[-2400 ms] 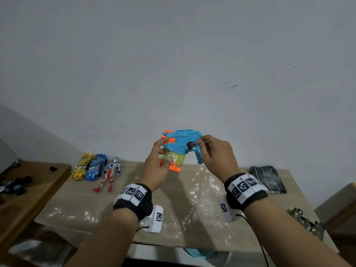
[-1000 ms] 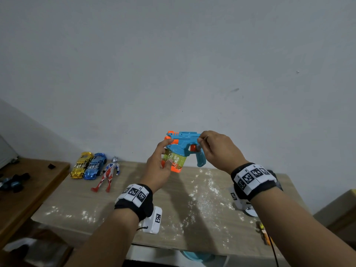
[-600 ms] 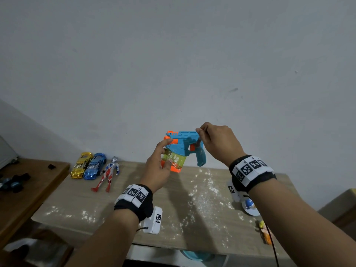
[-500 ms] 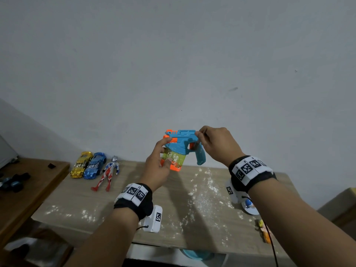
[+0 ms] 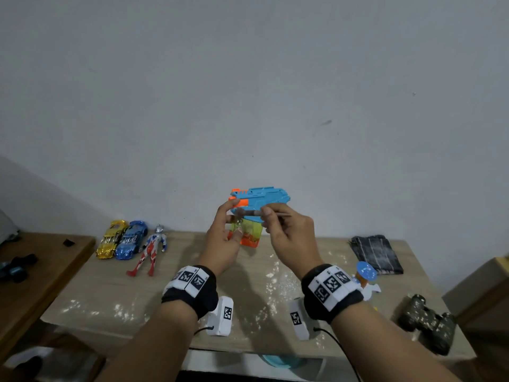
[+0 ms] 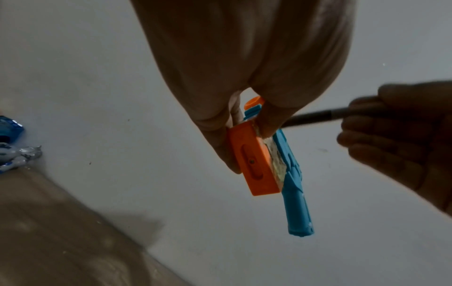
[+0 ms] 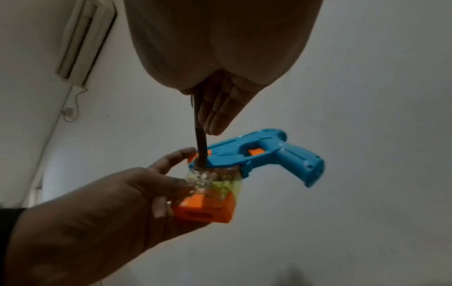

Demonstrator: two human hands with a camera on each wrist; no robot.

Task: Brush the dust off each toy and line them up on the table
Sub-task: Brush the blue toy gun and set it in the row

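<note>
Two hands work: left hand [image 5: 224, 238] grips the toy gun [image 5: 259, 199] steady; right hand [image 5: 289, 235] pinches the brush [image 5: 249, 213], best swept toward 9 o'clock over the dusty tank.

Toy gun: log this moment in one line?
step: brushing | left hand: holds toy gun | right hand: holds brush | lined up: two cars, figure

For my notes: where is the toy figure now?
In the head view the toy figure lies on the table's far left, just right of the blue car.
</note>
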